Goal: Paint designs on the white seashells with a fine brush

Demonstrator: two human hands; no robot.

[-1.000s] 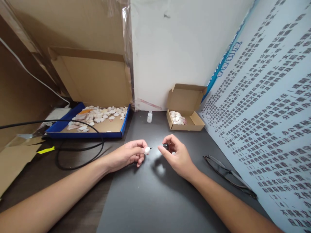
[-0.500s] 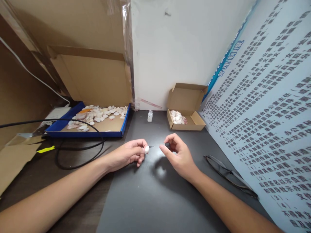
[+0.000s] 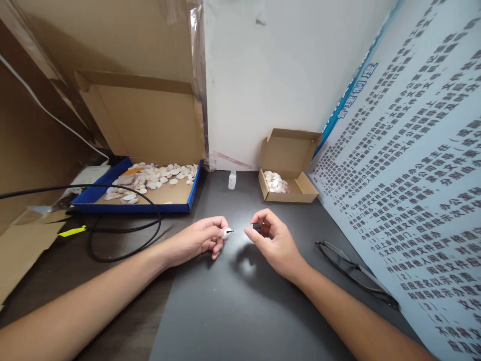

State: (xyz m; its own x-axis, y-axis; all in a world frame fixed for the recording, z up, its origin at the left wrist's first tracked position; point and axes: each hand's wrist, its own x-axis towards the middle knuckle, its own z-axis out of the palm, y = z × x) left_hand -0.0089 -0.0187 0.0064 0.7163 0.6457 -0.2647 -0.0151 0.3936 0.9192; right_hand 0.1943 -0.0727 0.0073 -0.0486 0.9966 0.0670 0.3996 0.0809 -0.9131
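Between the thumb and fingers of my left hand (image 3: 205, 236) is a small white seashell (image 3: 226, 233). My right hand (image 3: 276, 240) is closed on a black brush cap (image 3: 256, 227), whose thin stem points left and whose dark tip reaches the shell. Whether the tip presses on the shell or passes just in front of it I cannot tell. Beyond both hands a small clear bottle (image 3: 232, 180) with whitish contents stands upright, with no cap on it.
At the left back, a blue-edged cardboard box (image 3: 131, 206) holds many shells. A smaller open carton (image 3: 293, 195) with white shells stands at the right back. Folded glasses (image 3: 356, 273) lie at the right, a black cable (image 3: 126, 258) loops at the left, and a printed sheet (image 3: 413, 175) covers the right wall.
My right hand has shifted slightly left with the brush cap, bringing the brush tip over the shell. My left hand has barely moved.
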